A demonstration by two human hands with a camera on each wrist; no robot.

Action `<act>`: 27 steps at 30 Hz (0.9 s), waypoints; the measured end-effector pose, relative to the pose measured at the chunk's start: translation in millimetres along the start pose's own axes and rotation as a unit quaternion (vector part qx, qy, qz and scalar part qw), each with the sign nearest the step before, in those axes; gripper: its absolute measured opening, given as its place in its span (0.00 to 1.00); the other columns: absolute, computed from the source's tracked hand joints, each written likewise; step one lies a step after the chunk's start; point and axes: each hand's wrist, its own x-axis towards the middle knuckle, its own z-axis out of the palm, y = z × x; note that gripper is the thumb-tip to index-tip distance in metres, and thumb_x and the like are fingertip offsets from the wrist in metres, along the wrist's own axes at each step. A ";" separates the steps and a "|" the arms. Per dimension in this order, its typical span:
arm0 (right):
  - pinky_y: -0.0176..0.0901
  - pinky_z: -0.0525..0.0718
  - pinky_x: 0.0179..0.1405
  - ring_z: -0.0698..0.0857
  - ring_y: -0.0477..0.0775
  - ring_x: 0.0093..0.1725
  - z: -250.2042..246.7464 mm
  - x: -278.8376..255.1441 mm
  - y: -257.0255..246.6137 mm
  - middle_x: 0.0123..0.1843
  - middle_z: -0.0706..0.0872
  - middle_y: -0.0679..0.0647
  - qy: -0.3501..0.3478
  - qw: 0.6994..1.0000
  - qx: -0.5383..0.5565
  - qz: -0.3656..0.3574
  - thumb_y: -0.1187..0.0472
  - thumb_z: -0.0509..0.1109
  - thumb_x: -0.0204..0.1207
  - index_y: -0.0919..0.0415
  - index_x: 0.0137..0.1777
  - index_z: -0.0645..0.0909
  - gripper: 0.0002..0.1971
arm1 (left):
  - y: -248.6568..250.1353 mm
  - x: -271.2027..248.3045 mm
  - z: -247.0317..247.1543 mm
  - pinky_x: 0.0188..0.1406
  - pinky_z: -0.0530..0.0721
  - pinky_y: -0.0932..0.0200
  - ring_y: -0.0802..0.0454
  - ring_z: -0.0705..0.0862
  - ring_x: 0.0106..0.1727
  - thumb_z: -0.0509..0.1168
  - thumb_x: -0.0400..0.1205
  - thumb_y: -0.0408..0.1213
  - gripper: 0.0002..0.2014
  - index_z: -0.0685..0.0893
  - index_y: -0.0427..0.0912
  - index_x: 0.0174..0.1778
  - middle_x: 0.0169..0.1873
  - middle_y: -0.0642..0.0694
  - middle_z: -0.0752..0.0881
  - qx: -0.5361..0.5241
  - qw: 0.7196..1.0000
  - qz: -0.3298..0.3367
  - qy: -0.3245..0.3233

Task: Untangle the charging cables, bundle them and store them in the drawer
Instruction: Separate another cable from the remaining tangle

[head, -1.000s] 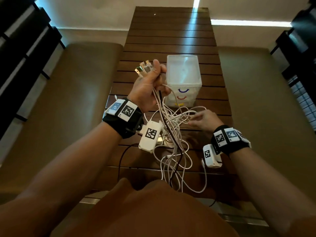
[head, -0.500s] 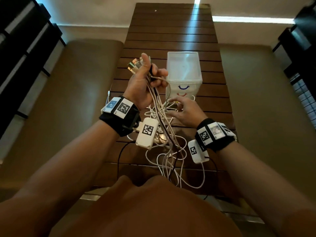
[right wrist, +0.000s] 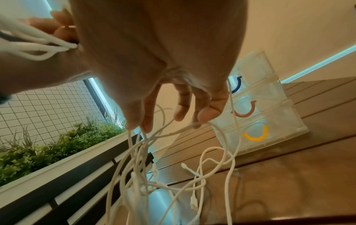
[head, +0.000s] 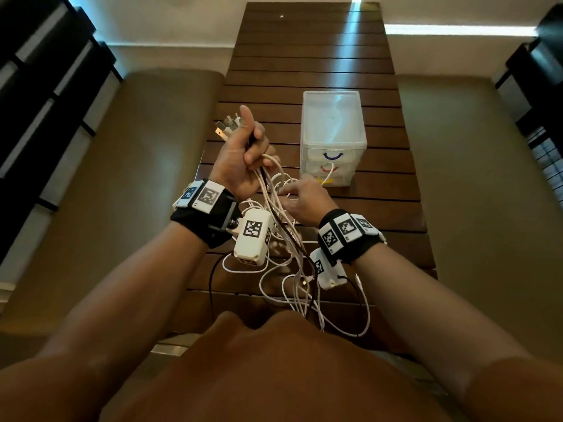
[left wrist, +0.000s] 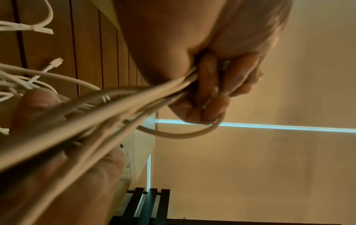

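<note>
above the table (head: 304, 71), the left hand (head: 240, 156) grips the plug ends tight. the right hand (head: 304, 202), fingers loose, touches white cables (head: 283, 226); pull one out slowly.

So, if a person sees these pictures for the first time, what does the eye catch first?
Probably the left hand, raised over the slatted table, gripping a bunch of white cables with plug ends sticking out above the fist. The cables hang down in a tangle, where the right hand picks through them. Just beyond stands a clear drawer unit with coloured handles.
</note>
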 end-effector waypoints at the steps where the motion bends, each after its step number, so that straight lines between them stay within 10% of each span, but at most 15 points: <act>1: 0.36 0.71 0.50 0.76 0.48 0.46 0.4 1.2 -2.5 0.50 0.76 0.55 -0.001 1.000 0.004 0.002 0.46 0.73 0.75 0.49 0.54 0.89 0.12 | 1.3 0.4 -3.6 0.21 0.72 0.68 0.61 0.65 0.13 0.57 0.80 0.57 0.22 0.79 0.44 0.28 0.10 0.53 0.67 0.003 1.000 0.002 0.000; 8: 0.54 0.83 0.44 0.84 0.61 0.42 -20.1 5.9 -8.8 0.45 0.85 0.65 0.037 0.991 0.125 -0.031 0.57 0.70 0.79 0.59 0.45 0.89 0.08 | -8.5 0.1 -37.7 0.11 0.63 0.68 0.61 0.63 0.13 0.64 0.82 0.41 0.12 0.85 0.39 0.56 0.14 0.54 0.65 0.216 0.965 -0.106 0.106; 11: 0.50 0.82 0.33 0.84 0.52 0.33 -45.9 4.7 -18.8 0.35 0.89 0.54 0.043 0.980 0.187 -0.061 0.63 0.69 0.80 0.63 0.40 0.88 0.10 | -26.1 -1.7 -40.7 0.12 0.60 0.69 0.61 0.61 0.15 0.64 0.82 0.33 0.06 0.88 0.42 0.46 0.18 0.52 0.67 0.291 0.938 -0.133 0.132; 18: 0.59 0.88 0.53 0.90 0.54 0.46 -64.1 16.2 -19.7 0.42 0.92 0.55 0.099 0.973 0.200 -0.065 0.61 0.71 0.78 0.55 0.40 0.91 0.08 | -31.0 -2.9 -18.9 0.17 0.63 0.66 0.59 0.64 0.18 0.69 0.76 0.48 0.10 0.85 0.44 0.40 0.18 0.56 0.68 0.300 0.946 -0.064 0.107; 24: 0.22 0.75 0.51 0.74 0.44 0.56 -74.3 11.8 -20.4 0.56 0.70 0.51 0.150 0.983 0.101 -0.013 0.58 0.72 0.78 0.59 0.51 0.90 0.07 | -38.9 2.9 -11.4 0.35 0.85 0.63 0.58 0.88 0.36 0.72 0.76 0.25 0.07 0.85 0.33 0.49 0.37 0.47 0.89 0.385 0.917 0.012 0.100; 27: 0.20 0.72 0.47 0.73 0.47 0.54 -88.7 6.8 -22.9 0.54 0.68 0.52 0.156 0.983 0.088 -0.029 0.58 0.71 0.79 0.53 0.45 0.87 0.04 | -39.9 10.0 -10.5 0.38 0.85 0.64 0.58 0.86 0.37 0.70 0.79 0.30 0.04 0.86 0.33 0.47 0.39 0.43 0.88 0.453 0.888 0.013 0.084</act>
